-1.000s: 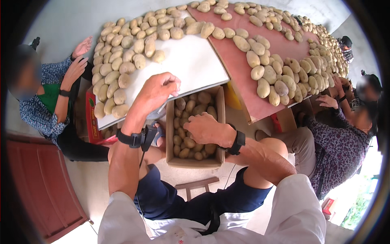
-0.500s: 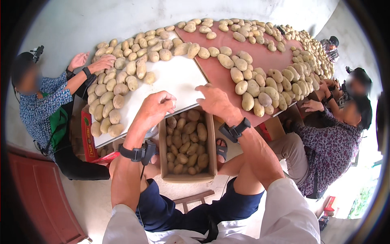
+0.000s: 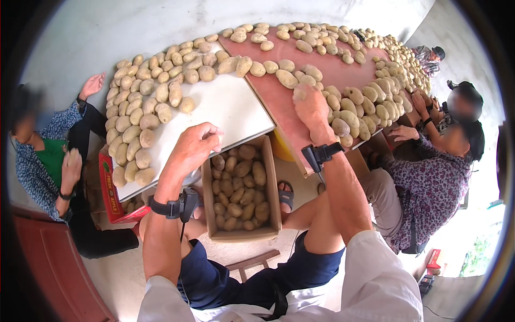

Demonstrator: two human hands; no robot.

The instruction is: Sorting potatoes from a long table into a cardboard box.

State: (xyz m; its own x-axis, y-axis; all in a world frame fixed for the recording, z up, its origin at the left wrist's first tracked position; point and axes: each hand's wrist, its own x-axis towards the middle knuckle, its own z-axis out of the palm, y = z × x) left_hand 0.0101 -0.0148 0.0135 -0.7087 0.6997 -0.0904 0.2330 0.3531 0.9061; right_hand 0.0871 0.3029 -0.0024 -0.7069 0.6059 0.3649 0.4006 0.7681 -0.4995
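Red carton (image 3: 110, 190) beside cardboard box (image 3: 271, 185)

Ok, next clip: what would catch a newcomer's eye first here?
The potatoes heaped in a long band across the white board and the reddish board. Next, the right hand reaching onto the reddish board among them, and the cardboard box of potatoes below, between the person's knees, beside the left hand.
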